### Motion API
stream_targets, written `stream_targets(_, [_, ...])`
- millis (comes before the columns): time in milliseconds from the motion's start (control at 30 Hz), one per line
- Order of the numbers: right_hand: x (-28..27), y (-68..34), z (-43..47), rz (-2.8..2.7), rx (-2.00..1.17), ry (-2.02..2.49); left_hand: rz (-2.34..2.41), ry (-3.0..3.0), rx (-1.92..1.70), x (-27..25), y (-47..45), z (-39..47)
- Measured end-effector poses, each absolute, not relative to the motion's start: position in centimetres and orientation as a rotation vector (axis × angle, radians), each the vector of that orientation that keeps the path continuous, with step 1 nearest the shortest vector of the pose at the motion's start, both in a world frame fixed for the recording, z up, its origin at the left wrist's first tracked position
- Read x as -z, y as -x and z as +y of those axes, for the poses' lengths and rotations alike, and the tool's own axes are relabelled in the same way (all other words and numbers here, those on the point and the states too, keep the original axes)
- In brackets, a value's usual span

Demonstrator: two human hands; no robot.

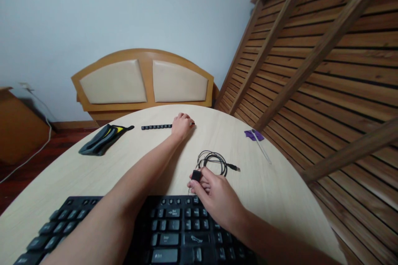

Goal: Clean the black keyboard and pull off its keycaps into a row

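The right hand (214,192) pinches a small black keycap (196,175) between thumb and fingertips, just above the far edge of the black keyboard (168,232) and beside a loose coil of black cable (214,161). The left hand (182,126) reaches far across the pale round table (280,190), fingers curled down onto the right end of a row of black keycaps (156,126); whether it grips one or only presses on it I cannot tell, since the knuckles hide the fingertips. A keycap looks like light, hard, hollow plastic with smooth sides, so it likely handles best pinched on two opposite walls, lightly, as it could squirt out. A grey and yellow pouch (102,138) lies to the left, and a purple-handled tool (258,140) to the right.
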State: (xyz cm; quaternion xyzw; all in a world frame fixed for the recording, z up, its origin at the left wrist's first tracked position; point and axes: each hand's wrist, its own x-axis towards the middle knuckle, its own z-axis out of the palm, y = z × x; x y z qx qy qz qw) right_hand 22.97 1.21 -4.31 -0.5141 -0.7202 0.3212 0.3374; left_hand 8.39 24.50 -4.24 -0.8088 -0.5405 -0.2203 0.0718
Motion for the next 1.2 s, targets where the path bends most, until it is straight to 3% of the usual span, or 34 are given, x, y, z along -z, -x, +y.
stream_targets(900, [3.7, -23.0, 1.2, -1.918, -0.843, 1.335, -1.765, 2.428, 0.642, 5.2, -8.0, 24.9])
stream_targets(1200, [4.1, -23.1, 1.3, -1.915, -0.836, 1.328, -1.771, 2.543, 0.837, 3.2, -7.5, 22.4])
